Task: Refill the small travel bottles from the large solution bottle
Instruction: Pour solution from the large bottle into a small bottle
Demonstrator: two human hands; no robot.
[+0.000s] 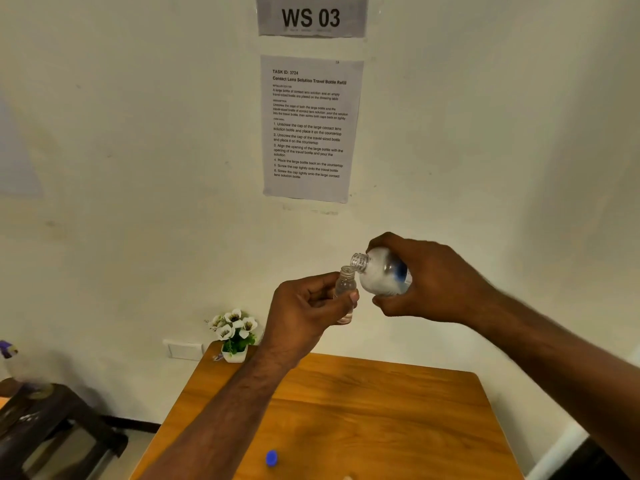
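1. the left hand (304,306), just left of the frame's centre, is clamped on a small clear plastic travel bottle (345,289) – thumb in front, fingers wrapped behind – and holds it upright and uncapped, up in the air above the desk.
2. the right hand (426,282), just right of centre, is wrapped around a large clear plastic solution bottle with a blue label (382,273), fingers over the top and thumb beneath.
3. the large bottle is tilted with its open threaded neck pointing left and slightly up, right beside the mouth of the small bottle; whether the two rims touch cannot be told.
4. no stream of liquid can be made out between them; the small bottle looks mostly clear, with a faint tint near its base.
5. a wooden orange-brown desk (381,427) fills the lower middle of the frame, below both hands.
6. a round blue bottle cap (272,458) lies on the desk near the bottom edge of the frame, well apart from both bottles.
7. a small white pot of white flowers (234,332) stands at the desk's far left corner, against the wall.
8. on the wall in the upper centre hang a printed instruction sheet (310,129) and, above it, a sign reading "ws 03" (311,17).
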